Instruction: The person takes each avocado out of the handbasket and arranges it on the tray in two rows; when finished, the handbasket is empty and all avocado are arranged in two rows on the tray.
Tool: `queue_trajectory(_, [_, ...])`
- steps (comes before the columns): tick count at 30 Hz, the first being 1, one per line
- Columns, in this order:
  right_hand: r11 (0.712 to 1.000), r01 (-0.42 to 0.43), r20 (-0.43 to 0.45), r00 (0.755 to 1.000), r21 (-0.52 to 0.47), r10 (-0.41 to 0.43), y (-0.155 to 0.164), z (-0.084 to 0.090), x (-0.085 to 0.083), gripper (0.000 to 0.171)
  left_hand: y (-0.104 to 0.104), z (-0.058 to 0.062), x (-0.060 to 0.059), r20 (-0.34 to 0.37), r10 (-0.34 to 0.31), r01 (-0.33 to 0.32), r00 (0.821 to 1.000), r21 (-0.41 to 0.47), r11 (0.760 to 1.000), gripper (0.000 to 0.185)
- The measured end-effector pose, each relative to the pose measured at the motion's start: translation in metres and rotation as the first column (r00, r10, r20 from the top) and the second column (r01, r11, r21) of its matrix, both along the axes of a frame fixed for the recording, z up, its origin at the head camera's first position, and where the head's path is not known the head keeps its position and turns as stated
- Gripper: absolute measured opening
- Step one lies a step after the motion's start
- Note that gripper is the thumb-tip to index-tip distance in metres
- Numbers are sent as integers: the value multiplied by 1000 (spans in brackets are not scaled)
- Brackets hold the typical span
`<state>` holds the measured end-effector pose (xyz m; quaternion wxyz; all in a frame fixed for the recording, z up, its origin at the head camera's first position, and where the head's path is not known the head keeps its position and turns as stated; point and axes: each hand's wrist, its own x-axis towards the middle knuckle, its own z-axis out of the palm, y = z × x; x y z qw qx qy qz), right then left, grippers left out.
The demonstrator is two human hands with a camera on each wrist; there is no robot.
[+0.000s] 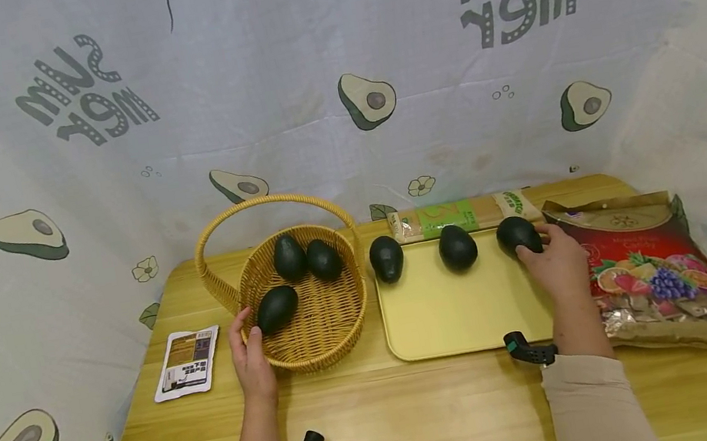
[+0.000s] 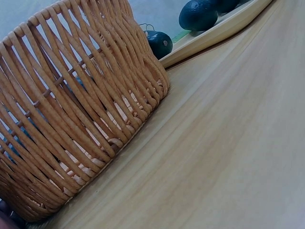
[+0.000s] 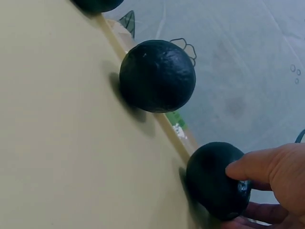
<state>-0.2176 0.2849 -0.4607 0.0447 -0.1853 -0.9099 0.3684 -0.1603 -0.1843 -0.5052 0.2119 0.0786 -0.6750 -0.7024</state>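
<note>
My right hand [image 1: 560, 268] holds a dark green avocado [image 1: 516, 235] at the far right corner of the yellow tray [image 1: 467, 311]. In the right wrist view the thumb lies on the near side of that avocado [image 3: 217, 179], with other fingers beneath. Two more avocados, one in the middle [image 1: 457, 248] and one at the left [image 1: 387, 258], line the tray's far edge. My left hand [image 1: 253, 362] rests against the left side of a wicker basket [image 1: 323, 354], fingers fairly straight. Inside lie three avocados, the nearest [image 1: 278, 308] just by that hand.
The basket's tall handle [image 1: 269, 199] arches over it. Behind the tray lies a long packet [image 1: 465, 215]. A large red candy bag [image 1: 657, 271] lies at the right, and a small white pouch [image 1: 187, 363] at the left. A printed curtain [image 1: 299, 65] hangs behind the wooden table [image 1: 415, 421].
</note>
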Motion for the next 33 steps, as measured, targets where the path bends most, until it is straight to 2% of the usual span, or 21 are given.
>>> queue_trajectory(7, [999,-31,16,999,-17,31,2,0,-2,67,0,2,0,-4,1,-1,1000,2,1000,41])
queue_trajectory(14, [1000,-2,-17,1000,-23,2,-1,-3,-1,67,0,2,-1,10,13,-13,1000,-7,1000,40])
queue_trajectory(23, [999,7,7,1000,-36,-7,-1,5,2,71,0,0,0,9,13,-13,1000,-10,1000,41])
queue_trajectory(33, [999,-10,-87,996,-41,6,-8,22,8,66,1,0,-1,4,24,-24,1000,-9,1000,41])
